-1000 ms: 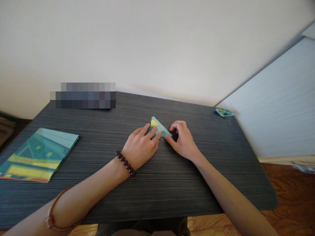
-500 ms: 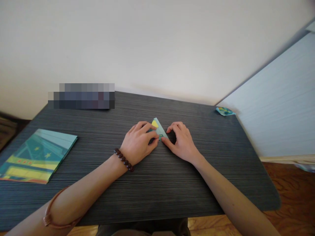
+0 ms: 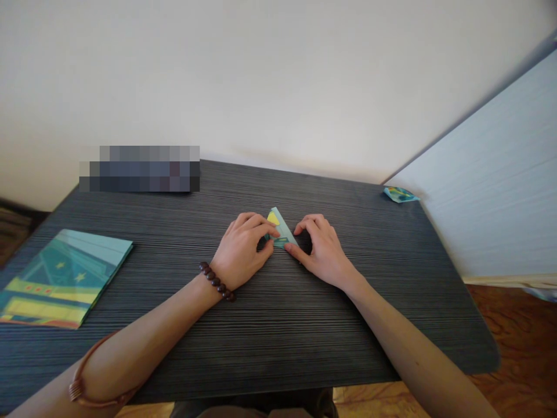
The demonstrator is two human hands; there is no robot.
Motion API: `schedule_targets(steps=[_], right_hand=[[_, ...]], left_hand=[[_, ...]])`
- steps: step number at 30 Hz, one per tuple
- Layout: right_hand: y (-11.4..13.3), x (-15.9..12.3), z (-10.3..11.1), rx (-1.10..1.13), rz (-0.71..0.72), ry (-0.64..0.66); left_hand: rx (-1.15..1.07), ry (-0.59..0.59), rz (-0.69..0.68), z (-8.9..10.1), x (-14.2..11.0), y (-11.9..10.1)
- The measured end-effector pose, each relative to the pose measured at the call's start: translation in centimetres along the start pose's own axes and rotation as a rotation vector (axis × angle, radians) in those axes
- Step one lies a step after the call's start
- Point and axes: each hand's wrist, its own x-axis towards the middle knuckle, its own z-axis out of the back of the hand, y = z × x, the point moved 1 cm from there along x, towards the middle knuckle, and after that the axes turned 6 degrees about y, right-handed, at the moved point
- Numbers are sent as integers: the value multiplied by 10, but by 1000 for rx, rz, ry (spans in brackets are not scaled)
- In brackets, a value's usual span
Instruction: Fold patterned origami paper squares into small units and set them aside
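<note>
A small triangle of folded paper (image 3: 282, 230), pale teal with a yellow patch, lies on the dark table between my hands. My left hand (image 3: 244, 247) grips its left side, fingertips curled over the paper and thumb at the lower left edge. The left fingers cover part of that side. At the lower right corner, the thumb of my right hand (image 3: 321, 251) presses on the paper. The right index finger bends round near the right edge, with the other fingers curled behind it.
The dark grained table (image 3: 261, 342) stands against a wall. On the left lies a larger folded sheet (image 3: 65, 276) in teal and yellow. A pixelated object (image 3: 143, 171) sits at the back left, and a small folded paper piece (image 3: 399, 194) at the back right corner by a pale panel (image 3: 500, 174).
My left thumb has drawn back to the left, baring more of the paper's lower edge. My right hand stays almost in place. The view has shifted slightly.
</note>
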Motion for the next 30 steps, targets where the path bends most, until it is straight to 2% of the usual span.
schedule_targets(steps=[5,10,17,21,26,28,30], right_hand=[[0,0,1,11,3,1],[-1,0,2,5,-7,18],[-1,1,1,11,4,8],[-3,1,1,24,1,17],[-6,0,3,74,21,20],[-8,0,4,108,30,8],[-10,0,5,143,40,-10]], left_hand=[[-42,41,-29,2,0,5],[-65,28,-73,2,0,7],[-39,-13,6,0,0,1],[-58,-4,-4,2,1,2],[-111,0,-54,8,2,13],[-43,-4,-84,8,3,19],[25,46,-115,7,4,23]])
